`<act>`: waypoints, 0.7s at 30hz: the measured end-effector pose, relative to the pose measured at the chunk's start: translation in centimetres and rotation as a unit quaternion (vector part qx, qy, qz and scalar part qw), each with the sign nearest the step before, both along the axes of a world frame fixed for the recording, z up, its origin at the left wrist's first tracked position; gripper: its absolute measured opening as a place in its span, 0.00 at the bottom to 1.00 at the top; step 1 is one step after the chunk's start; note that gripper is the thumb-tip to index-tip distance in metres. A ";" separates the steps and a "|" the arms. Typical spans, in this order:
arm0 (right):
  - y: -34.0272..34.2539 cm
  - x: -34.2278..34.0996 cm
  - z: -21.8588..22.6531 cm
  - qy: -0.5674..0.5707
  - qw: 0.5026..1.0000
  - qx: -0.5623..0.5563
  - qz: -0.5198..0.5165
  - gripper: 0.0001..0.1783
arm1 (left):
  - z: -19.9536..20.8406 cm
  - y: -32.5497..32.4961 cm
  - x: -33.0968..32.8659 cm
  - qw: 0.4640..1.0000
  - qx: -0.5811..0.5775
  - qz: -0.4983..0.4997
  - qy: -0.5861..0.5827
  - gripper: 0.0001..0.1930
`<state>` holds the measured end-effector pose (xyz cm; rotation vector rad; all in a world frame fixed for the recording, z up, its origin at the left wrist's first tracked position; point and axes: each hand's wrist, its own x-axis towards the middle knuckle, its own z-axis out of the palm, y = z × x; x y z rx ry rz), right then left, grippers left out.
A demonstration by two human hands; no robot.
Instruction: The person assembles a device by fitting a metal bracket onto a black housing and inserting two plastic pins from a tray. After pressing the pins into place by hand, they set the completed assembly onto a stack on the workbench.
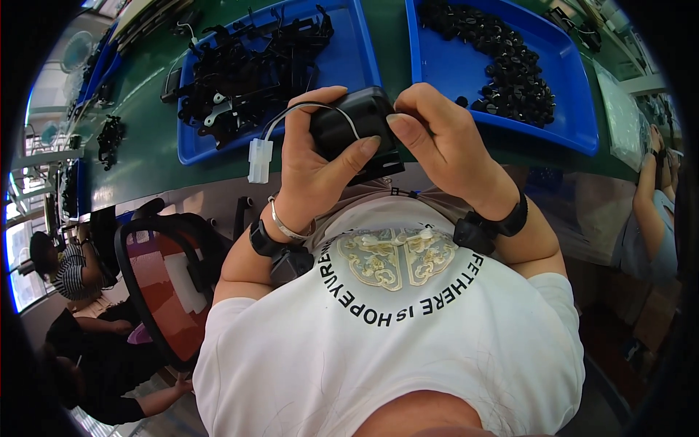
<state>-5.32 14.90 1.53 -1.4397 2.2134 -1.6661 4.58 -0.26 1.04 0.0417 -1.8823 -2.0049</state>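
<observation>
My left hand (314,156) is wrapped around a black plastic motor housing (338,131), with the thumb across its front. A grey cable (302,106) loops out of the housing and ends in a white plug connector (260,160), which hangs left of my wrist. At the housing's right side is my right hand (440,138), its thumb and curled index finger pinched close together. Whatever lies between those fingertips is hidden or too small to name. Both hands are above the near edge of the green table, in front of two blue trays.
The left blue tray (369,54) holds a heap of black brackets (247,69). In the right blue tray (451,62) lie several small black knob-like parts (517,80). A plastic-wrapped stack (620,116) lies at the right. A red-backed chair (164,280) and other people are nearby.
</observation>
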 end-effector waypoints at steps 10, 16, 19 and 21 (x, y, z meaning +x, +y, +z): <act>0.6 0.6 0.0 -0.189 0.980 -0.033 0.047 0.23 | -0.7 -0.3 -0.1 0.998 0.064 0.013 0.009 0.30; 1.0 0.3 1.1 -0.165 0.983 0.066 0.054 0.28 | -0.3 -0.1 -0.3 0.994 0.100 0.021 -0.026 0.27; 1.5 -0.5 1.3 -0.138 0.985 0.080 0.071 0.27 | -0.2 -1.1 -0.3 0.981 0.122 -0.075 -0.132 0.22; 1.7 -1.1 1.6 -0.127 0.985 0.089 0.082 0.26 | -0.2 -0.9 -0.3 0.978 0.136 -0.085 -0.134 0.21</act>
